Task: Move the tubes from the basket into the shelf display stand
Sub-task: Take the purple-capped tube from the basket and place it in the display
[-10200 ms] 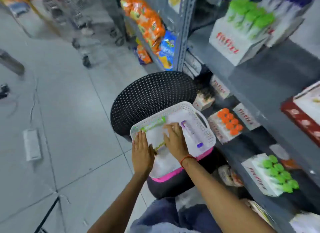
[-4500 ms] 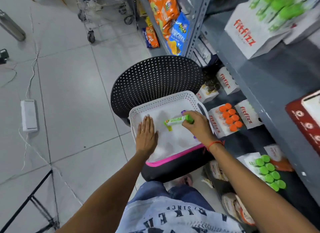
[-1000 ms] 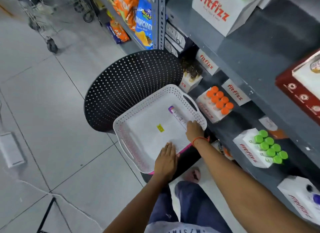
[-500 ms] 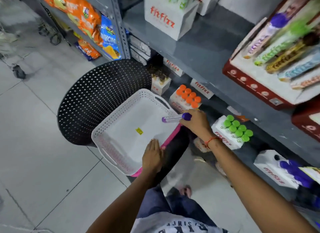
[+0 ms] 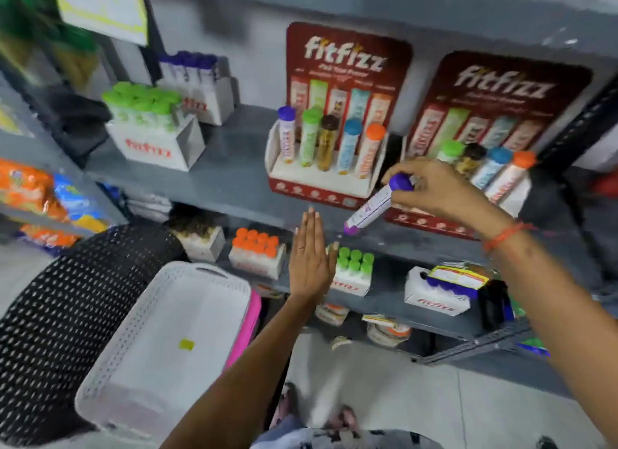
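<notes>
My right hand [image 5: 431,188] grips a white tube with a purple cap [image 5: 374,208] by its cap end, tilted, in front of the right red display stand [image 5: 501,91]. That stand holds green, brown, blue and orange capped tubes; its leftmost slot is hidden behind my hand. The left red display stand [image 5: 334,188] holds several tubes in a row. My left hand [image 5: 309,258] is flat and open in the air, fingers up, below the shelf edge. The white basket [image 5: 140,318] at lower left holds no tubes, only a small yellow sticker.
The basket rests on a black perforated stool [image 5: 50,301]. White cartons of green-capped tubes [image 5: 147,127] and purple-capped tubes [image 5: 197,81] stand on the upper shelf. The lower shelf carries orange [image 5: 255,254], green [image 5: 352,271] and purple [image 5: 438,291] cartons. Snack bags [image 5: 33,188] hang left.
My right hand has lifted the purple-capped tube out of the basket up to the right display stand. My left hand left the basket rim and rose. The view swung up to the shelf.
</notes>
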Available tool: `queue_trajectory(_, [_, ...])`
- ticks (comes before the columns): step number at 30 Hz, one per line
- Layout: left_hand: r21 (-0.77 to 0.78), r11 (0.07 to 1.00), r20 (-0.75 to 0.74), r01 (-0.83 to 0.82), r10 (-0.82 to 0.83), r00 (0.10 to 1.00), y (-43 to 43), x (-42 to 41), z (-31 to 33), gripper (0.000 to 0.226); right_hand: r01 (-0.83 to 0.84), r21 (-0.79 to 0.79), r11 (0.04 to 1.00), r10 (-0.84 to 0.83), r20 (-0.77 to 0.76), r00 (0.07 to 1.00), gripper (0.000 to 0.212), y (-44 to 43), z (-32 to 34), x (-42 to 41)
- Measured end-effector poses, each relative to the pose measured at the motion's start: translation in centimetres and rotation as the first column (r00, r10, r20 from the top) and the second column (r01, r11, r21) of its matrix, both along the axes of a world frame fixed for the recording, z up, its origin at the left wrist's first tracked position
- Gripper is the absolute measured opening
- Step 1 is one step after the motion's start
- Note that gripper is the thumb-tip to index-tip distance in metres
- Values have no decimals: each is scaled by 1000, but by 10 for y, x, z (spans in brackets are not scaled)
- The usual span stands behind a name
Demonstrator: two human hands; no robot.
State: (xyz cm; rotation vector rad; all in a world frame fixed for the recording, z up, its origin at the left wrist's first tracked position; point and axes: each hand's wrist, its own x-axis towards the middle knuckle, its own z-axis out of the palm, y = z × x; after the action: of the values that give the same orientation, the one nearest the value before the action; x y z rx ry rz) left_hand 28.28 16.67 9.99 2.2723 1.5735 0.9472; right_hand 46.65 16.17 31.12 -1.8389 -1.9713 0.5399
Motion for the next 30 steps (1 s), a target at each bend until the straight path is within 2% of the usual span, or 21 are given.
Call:
queue_trajectory(4, [22, 988, -80, 156, -153, 985, 5, 35, 12, 57, 105, 8, 994, -105, -9, 994, 22, 2, 30, 45])
queue_trajectory(8, [-50, 984, -135, 170, -175, 975, 3, 46, 2, 44, 189, 51, 981, -192, 53, 980, 15, 12, 44, 66])
queue_trajectory(13, [-64, 969, -240, 240, -248, 938, 10, 41, -3, 46, 162, 129, 978, -187, 216, 958, 18, 29, 42, 70])
queue_trajectory(19, [-61, 960, -325, 273, -277, 904, 17, 30, -11, 59, 145, 69, 987, -160, 324, 932, 30, 41, 34, 67])
queue_trajectory(25, [-113, 966, -381, 232, -258, 888, 25, 27, -11, 65, 132, 104, 986, -158, 300, 941, 32, 50, 30, 66])
queue_trajectory(30, [-147, 959, -359, 241, -279, 891, 25, 25, -8, 65, 113, 84, 990, -129, 217, 968, 33, 56, 22, 63])
